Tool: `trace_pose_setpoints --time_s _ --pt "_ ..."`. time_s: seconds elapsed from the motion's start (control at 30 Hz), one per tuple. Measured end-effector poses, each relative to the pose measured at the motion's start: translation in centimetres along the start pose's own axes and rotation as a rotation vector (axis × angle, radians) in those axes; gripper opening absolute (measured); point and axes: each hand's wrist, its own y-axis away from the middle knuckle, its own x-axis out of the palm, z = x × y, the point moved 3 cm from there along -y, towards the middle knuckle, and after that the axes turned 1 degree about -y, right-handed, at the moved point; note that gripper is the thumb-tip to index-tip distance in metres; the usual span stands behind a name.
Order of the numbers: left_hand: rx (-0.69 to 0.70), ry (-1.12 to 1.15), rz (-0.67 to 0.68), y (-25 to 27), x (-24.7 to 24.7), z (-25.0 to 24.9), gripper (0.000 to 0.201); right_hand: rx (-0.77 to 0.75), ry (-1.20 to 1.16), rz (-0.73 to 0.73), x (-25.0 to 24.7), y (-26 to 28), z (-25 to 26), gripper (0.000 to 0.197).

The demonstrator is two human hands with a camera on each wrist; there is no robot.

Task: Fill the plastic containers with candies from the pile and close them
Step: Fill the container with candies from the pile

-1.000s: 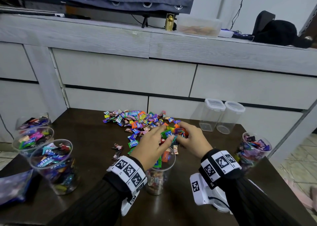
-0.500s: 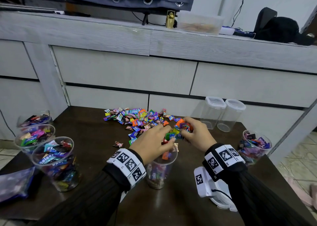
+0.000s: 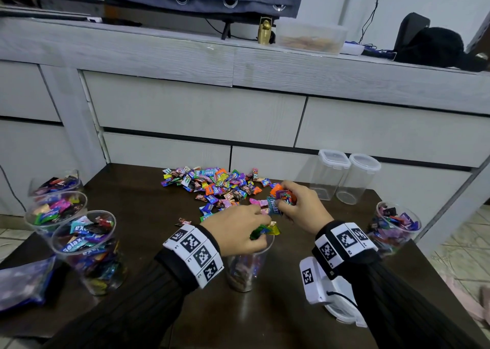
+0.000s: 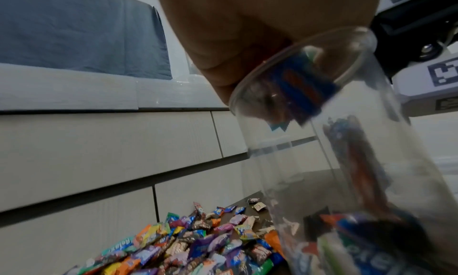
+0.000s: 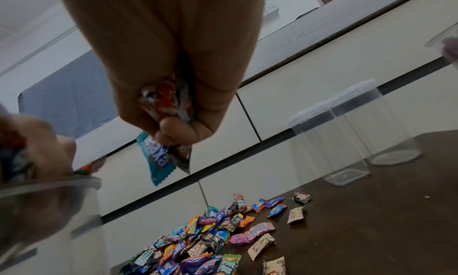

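Wrapped candies lie in a colourful pile (image 3: 212, 187) at the back of the dark table (image 3: 265, 317). A clear cup (image 3: 245, 271), partly filled, stands in front of the pile. My left hand (image 3: 261, 229) hovers right over its rim, fingers curled round green and yellow candies (image 3: 265, 232). In the left wrist view a blue candy (image 4: 302, 87) sits just inside the cup (image 4: 347, 142). My right hand (image 3: 285, 198) is raised beside the left and grips a handful of candies (image 5: 166, 100), with a teal one (image 5: 156, 157) dangling below.
Two clear lidded containers (image 3: 330, 175) (image 3: 358, 179), both without candies, stand at the back right. Three candy-filled cups (image 3: 87, 250) (image 3: 57, 210) (image 3: 57, 183) line the left edge, and another (image 3: 395, 226) stands at the right. A plastic bag (image 3: 23, 282) lies front left. Grey drawers rise behind the table.
Both hands have lifted from the pile with candies. The left hand has drawn back over the cup's rim; the right has moved slightly right and up.
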Motion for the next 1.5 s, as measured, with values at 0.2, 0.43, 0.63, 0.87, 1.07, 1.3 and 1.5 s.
trace_pose_setpoints --time_s 0.2,0.43,0.63,0.87,1.07,1.3,1.5 --pt "0.012 -0.033 0.153 -0.6 -0.8 0.1 0.029 0.028 -0.006 0.014 0.0 -0.1 -0.1 0.016" --pt "0.021 -0.007 0.302 -1.5 -0.9 0.2 0.031 0.023 -0.018 0.017 -0.1 -0.2 0.1 0.014" --pt "-0.023 0.073 0.290 -1.6 -0.5 1.0 0.035 0.002 0.009 0.001 -0.1 -0.2 0.3 0.015" --pt "-0.020 0.336 0.052 -0.6 -1.0 1.2 0.017 -0.007 -0.003 -0.004 -0.1 -0.2 0.1 0.015" --pt "-0.200 0.546 -0.074 2.0 0.6 4.0 0.092 -0.020 0.004 0.004 -0.7 -0.4 0.5 0.012" --pt "-0.300 0.696 0.053 2.4 3.6 4.5 0.115 -0.186 -0.185 0.080 0.4 -0.2 4.7 0.023" --pt "-0.306 0.780 -0.031 2.6 4.2 4.6 0.086 -0.354 0.077 0.310 4.5 1.4 5.2 0.015"
